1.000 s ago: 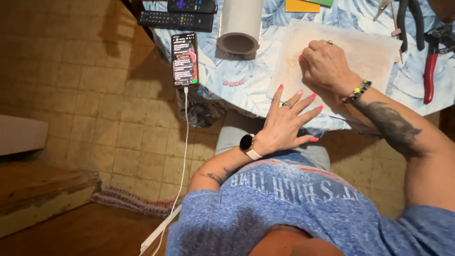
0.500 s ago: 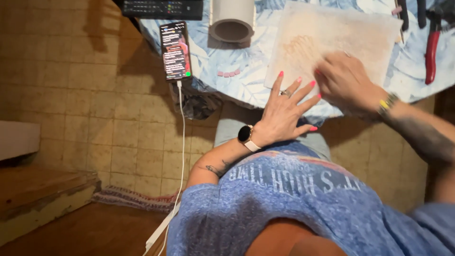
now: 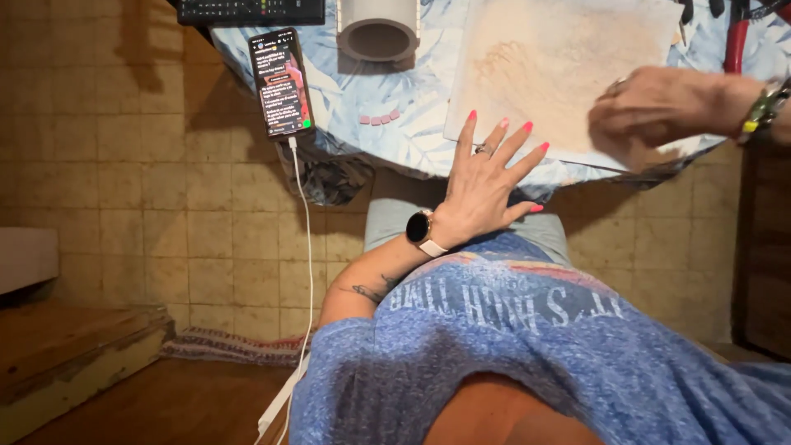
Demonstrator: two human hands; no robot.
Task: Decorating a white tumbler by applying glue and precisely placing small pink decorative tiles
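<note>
I see a phone and white tube on the floral cloth. My left hand lies fingers spread at the tan board's edge; right hand curled on it, grip unclear.

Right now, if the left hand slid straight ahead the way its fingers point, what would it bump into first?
The left hand is spread flat, fingers pointing up across the table. Straight ahead, it would most likely meet the near edge of the beige square tile first; its fingertips already look very close to that edge, though depth is hard to judge.
</note>
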